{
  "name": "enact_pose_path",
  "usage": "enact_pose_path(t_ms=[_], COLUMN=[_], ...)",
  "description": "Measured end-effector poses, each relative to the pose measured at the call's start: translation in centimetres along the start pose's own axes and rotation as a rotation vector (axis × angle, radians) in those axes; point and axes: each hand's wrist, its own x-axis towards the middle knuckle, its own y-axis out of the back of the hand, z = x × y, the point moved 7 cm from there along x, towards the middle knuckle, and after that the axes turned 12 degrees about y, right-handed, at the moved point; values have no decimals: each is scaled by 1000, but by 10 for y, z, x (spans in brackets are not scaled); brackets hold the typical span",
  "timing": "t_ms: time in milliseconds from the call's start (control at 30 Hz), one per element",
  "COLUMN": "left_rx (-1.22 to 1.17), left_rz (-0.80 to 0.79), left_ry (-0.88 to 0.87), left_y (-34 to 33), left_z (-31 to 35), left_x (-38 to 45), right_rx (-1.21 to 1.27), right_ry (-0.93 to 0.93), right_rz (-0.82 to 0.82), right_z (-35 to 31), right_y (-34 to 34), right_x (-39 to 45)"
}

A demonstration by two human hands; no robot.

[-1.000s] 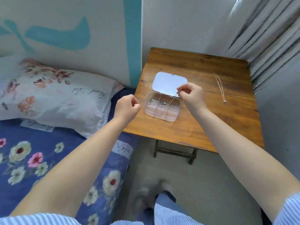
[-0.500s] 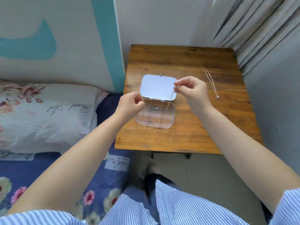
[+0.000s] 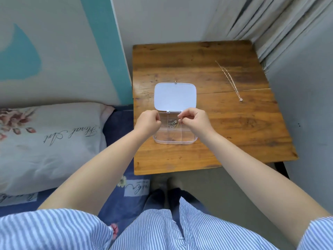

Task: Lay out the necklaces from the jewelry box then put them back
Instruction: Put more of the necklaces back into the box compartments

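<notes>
A clear plastic jewelry box [image 3: 173, 141] lies open on the wooden table [image 3: 225, 134], its white lid [image 3: 175, 97] folded back flat. Tangled chains [image 3: 172, 123] lie in its middle compartment. My right hand [image 3: 195, 119] hovers over the box's right side, fingers pinched on a thin gold necklace [image 3: 178, 124] that hangs down into the box. My left hand [image 3: 148, 121] is a closed fist over the box's left edge; nothing shows in it. Another necklace [image 3: 229, 79] with a small pendant lies stretched out on the table's far right.
The bed with a white floral pillow [image 3: 50, 141] and blue flowered sheet [image 3: 126, 192] presses against the table's left edge. A curtain [image 3: 281, 24] and a grey wall bound the table on the right. My striped clothing fills the bottom.
My head has tilted down over the table. My right hand has come lower and nearer the box with the thin chain. My left fist moved in over the box's left edge.
</notes>
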Motion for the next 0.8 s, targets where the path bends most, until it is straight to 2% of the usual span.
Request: enact_pose_path(t_ms=[133, 233, 400, 533, 700, 800], left_rx=[-39, -91, -158, -136, -97, -92], left_rz=[-45, -82, -150, -230, -256, -252], left_ry=[-8, 4, 80, 104, 179, 240], left_y=[-9, -17, -38, -59, -69, -66], left_z=[-6, -13, -32, -41, -54, -69], left_x=[11, 20, 33, 39, 46, 47], right_rx=[-161, -275, -348, -380, -566, -564], right_ry=[-99, -154, -295, -339, -148, -157], right_rz=[-9, -101, -166, -128, 53, 112], right_z=[36, 56, 91, 104, 90, 96], right_y=[-18, -39, -56, -40, 4, 19], right_x=[11, 16, 12, 8, 42, 74])
